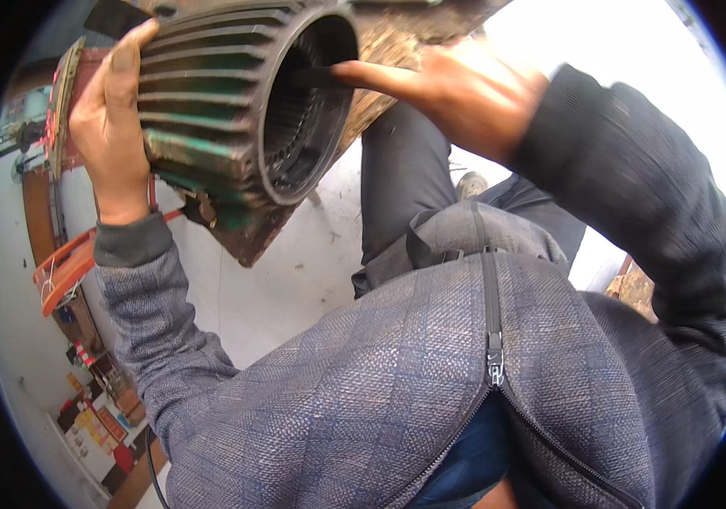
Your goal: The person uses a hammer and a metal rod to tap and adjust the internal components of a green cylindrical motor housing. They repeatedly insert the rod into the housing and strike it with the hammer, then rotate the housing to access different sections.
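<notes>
A green, grimy motor housing (201,102) with cooling fins lies on its side at the top of the view. Its round open end faces right, and slots line the bore (291,127). My left hand (115,114) grips the housing's left end, fingers up along its side. At the open end is my right hand (456,93), blurred, its index finger stretched toward the bore. From that fingertip a dark flat strip (316,77) reaches into the opening; its kind is unclear, and the other fingers are partly hidden.
A worn wooden block or bench edge (388,72) lies behind the housing. An orange plastic stool (70,267) is at the left, with a cluttered shelf (100,424) below it. My legs (405,178) are beneath the work.
</notes>
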Action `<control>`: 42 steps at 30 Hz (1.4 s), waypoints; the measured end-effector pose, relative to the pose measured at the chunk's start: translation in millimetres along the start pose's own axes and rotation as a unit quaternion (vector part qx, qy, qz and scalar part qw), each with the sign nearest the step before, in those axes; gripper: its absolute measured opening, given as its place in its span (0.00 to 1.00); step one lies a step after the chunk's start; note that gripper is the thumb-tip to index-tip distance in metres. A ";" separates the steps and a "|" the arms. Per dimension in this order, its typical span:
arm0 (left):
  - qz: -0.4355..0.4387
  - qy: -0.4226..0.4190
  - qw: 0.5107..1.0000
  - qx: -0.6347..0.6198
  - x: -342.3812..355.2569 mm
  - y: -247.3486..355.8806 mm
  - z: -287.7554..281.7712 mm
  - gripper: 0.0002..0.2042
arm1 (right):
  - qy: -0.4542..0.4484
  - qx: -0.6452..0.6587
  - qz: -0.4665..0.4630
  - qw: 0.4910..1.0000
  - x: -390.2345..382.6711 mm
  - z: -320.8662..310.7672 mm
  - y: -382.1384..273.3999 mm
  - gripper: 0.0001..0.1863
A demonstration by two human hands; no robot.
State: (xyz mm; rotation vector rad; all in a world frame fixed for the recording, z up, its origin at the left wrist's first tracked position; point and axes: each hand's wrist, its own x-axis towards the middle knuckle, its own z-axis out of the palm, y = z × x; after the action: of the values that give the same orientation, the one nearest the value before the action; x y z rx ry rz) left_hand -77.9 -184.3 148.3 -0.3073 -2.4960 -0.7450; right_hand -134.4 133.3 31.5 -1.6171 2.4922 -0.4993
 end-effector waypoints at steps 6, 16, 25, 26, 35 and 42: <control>-0.056 -0.020 0.998 0.000 1.4 2.1 -0.5 0.30 | 0.036 0.166 0.045 0.984 41.1 26.6 -42.9 0.33; -0.039 -0.018 0.999 -0.003 1.2 1.4 0.3 0.29 | -0.078 0.164 0.123 0.976 43.2 0.3 -54.9 0.34; -0.068 -0.012 0.998 0.001 -2.4 0.3 0.1 0.28 | -0.063 0.082 0.136 0.985 45.2 6.5 -55.7 0.29; -0.049 -0.009 0.999 0.006 -2.8 0.4 0.0 0.28 | -0.099 0.054 0.152 0.982 44.6 -5.5 -54.5 0.28; -0.048 -0.015 0.999 0.006 -5.0 -0.9 -0.1 0.30 | -0.044 0.058 0.116 0.991 45.7 2.4 -47.7 0.37; -0.034 -0.022 0.999 -0.018 -5.1 -4.5 -2.3 0.31 | 0.054 -0.027 0.008 0.998 15.0 3.8 -8.6 0.34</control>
State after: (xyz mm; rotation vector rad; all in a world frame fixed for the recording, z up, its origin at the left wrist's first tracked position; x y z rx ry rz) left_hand -74.2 -189.7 145.1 -0.2544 -2.5469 -0.8201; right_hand -132.2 115.7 31.9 -1.6289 2.6161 -0.5354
